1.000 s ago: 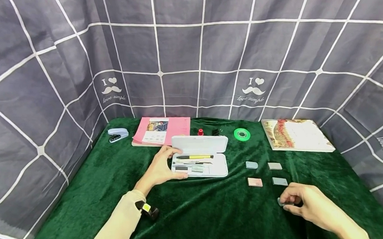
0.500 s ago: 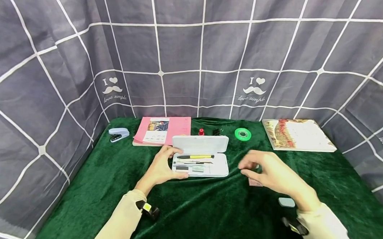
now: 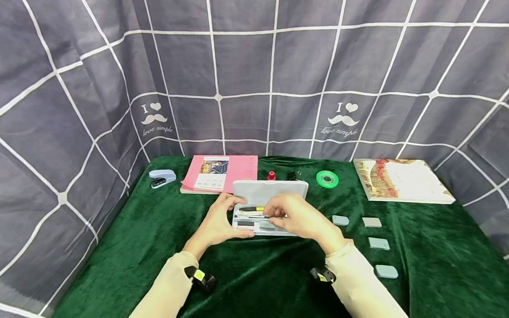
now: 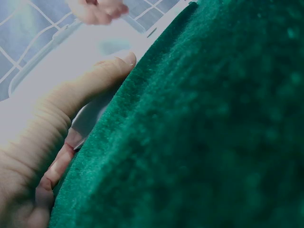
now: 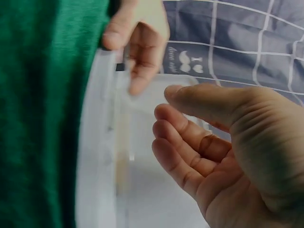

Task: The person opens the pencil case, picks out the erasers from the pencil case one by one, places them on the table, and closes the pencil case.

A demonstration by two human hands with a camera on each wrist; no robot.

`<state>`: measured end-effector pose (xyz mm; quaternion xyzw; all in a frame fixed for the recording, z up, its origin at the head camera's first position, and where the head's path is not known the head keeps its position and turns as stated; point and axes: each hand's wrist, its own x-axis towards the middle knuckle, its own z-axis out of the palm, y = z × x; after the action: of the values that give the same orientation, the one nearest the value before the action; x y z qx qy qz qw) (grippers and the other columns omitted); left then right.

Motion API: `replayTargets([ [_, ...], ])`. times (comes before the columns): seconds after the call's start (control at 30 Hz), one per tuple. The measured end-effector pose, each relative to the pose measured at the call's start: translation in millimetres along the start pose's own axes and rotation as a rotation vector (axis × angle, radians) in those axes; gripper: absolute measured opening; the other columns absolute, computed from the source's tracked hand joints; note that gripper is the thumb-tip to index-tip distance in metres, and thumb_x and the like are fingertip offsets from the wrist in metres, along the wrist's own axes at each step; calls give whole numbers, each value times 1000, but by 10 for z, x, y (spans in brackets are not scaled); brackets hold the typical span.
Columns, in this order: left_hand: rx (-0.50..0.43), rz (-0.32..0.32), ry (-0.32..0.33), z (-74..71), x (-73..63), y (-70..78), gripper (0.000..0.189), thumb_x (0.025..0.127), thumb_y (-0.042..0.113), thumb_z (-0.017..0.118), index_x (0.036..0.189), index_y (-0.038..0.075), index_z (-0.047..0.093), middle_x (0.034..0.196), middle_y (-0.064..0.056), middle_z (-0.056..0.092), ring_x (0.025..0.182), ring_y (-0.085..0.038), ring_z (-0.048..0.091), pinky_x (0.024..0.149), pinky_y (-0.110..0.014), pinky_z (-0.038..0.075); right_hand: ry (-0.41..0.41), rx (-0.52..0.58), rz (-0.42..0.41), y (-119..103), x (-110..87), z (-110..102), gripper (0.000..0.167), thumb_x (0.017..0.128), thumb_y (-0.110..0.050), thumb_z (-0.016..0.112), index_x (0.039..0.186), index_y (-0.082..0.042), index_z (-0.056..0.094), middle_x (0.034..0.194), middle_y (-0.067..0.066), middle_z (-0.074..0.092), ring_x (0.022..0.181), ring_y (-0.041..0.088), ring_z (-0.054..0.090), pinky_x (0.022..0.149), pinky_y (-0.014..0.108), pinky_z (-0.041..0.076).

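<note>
An opened white pencil case (image 3: 270,189) lies on the green cloth, lid raised at the back. My left hand (image 3: 216,222) grips its left end, thumb along the front edge and fingers at the back. My right hand (image 3: 298,216) is over the right part of the case, covering much of its contents. In the right wrist view the fingers of the right hand (image 5: 209,142) are loosely bent, with nothing visible between thumb and fingertips. A yellow-and-black pen (image 3: 251,208) and a dark-and-white small block (image 3: 246,224) show inside the case.
Several small flat blocks, including a grey-blue block (image 3: 386,271) and a beige block (image 3: 372,222), lie at right. Behind are a stapler (image 3: 162,178), pink book (image 3: 242,171), red-capped bottle (image 3: 271,176), green tape roll (image 3: 327,179) and patterned book (image 3: 407,180). A grid curtain (image 3: 250,73) surrounds the table.
My right hand has moved left from the small grey-blue block at the lower right to over the pencil case, leaving that block on the cloth. The left hand keeps its hold.
</note>
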<state>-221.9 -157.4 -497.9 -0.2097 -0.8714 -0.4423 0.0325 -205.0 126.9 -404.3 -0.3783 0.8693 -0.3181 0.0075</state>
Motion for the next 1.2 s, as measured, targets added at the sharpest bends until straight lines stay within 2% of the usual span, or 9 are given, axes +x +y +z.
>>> replayTargets([
  [0.17, 4, 2, 2, 2, 0, 10, 84, 67, 50, 109, 138, 25, 71, 131, 1, 58, 119, -22, 57, 108, -50, 50, -19, -85, -6, 81, 12, 145, 18, 93, 6, 83, 106, -6, 84, 94, 1, 76, 85, 10, 70, 80, 29, 60],
  [0.47, -2, -15, -4, -15, -13, 37, 85, 67, 47, 109, 139, 22, 71, 133, 0, 57, 120, -24, 56, 108, -51, 50, -60, -208, -47, 95, 38, 299, 29, 93, 8, 83, 116, -11, 85, 103, 5, 72, 90, 18, 64, 85, 36, 59],
  [0.7, 0, -22, -12, -17, -9, 50, 85, 68, 46, 109, 140, 22, 71, 133, -1, 57, 119, -24, 56, 107, -50, 51, -40, -189, -79, 70, 41, 317, 25, 94, 8, 80, 109, -11, 85, 97, 2, 70, 89, 16, 63, 86, 36, 58],
  [1.0, 2, -12, -7, -12, 5, 40, 84, 68, 46, 109, 139, 21, 71, 134, -2, 58, 119, -24, 57, 107, -50, 51, -29, -149, -78, 68, 46, 309, 29, 91, 13, 78, 108, -10, 85, 104, 4, 77, 93, 18, 72, 86, 35, 61],
  [1.2, 2, -20, -6, -4, -2, 27, 85, 67, 47, 110, 139, 22, 72, 134, -1, 58, 120, -24, 57, 108, -51, 50, 19, -160, -59, 25, -43, 132, 29, 84, 14, 81, 105, -6, 83, 98, 4, 76, 89, 17, 70, 84, 35, 61],
])
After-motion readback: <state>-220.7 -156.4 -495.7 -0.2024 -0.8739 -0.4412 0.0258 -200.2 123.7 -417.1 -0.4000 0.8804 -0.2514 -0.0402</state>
